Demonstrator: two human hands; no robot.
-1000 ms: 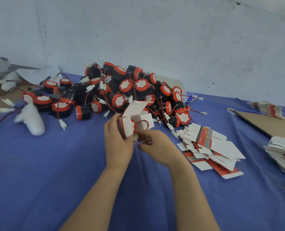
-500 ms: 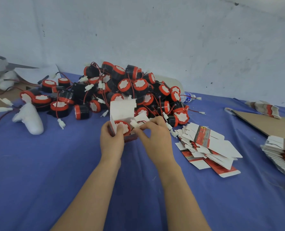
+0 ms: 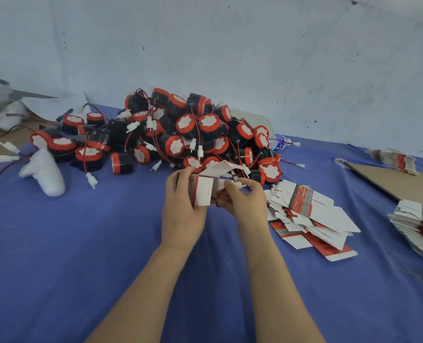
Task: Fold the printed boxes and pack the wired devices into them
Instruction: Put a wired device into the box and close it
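In front of the pile (image 3: 193, 129), the left hand (image 3: 180, 214) curls its fingers round the box (image 3: 203, 193). The right hand (image 3: 246, 204) pinches the white plug (image 3: 238, 184). The box looks light and bendy, so hold its sides softly.

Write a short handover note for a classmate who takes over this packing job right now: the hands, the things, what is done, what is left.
Left hand grips the half-folded box; its top flap stands open.
Right hand pinches a white plug at the box mouth, apparently tucking the wire in. The device it belongs to is hidden by the box and hands.
Pile of wired devices lies behind the hands. The flat boxes lie to the right, with a second stack farther right.
Done: no closed box is in view.
Left: tuck the wire, close the flap, pack the rest.
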